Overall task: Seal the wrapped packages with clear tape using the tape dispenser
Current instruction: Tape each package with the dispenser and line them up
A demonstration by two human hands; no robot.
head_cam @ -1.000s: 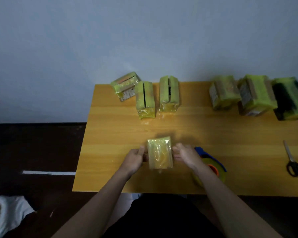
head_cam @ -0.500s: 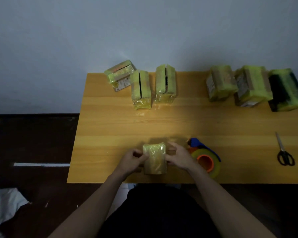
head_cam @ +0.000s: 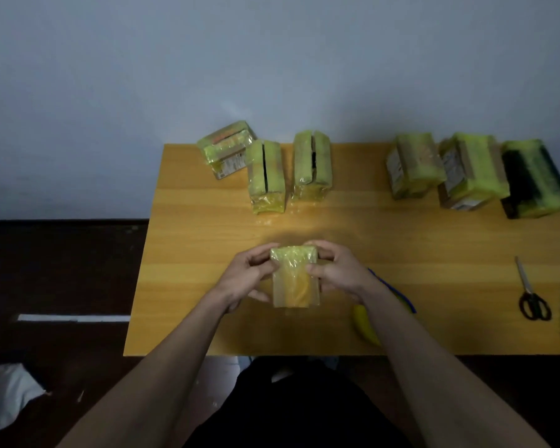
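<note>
Both hands, left and right, grip a wrapped package from either side at lower centre, above the bench. The dispenser lies mostly hidden under the right forearm.

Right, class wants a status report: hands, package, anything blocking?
Left hand and right hand both grip package. Tape dispenser mostly hidden under right forearm. Nothing blocking.

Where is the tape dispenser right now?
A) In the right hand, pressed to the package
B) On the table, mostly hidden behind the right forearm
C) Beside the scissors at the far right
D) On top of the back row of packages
B: both hands, left and right, grip the package, while the tape dispenser lies on the table, just showing past the right forearm.
</note>
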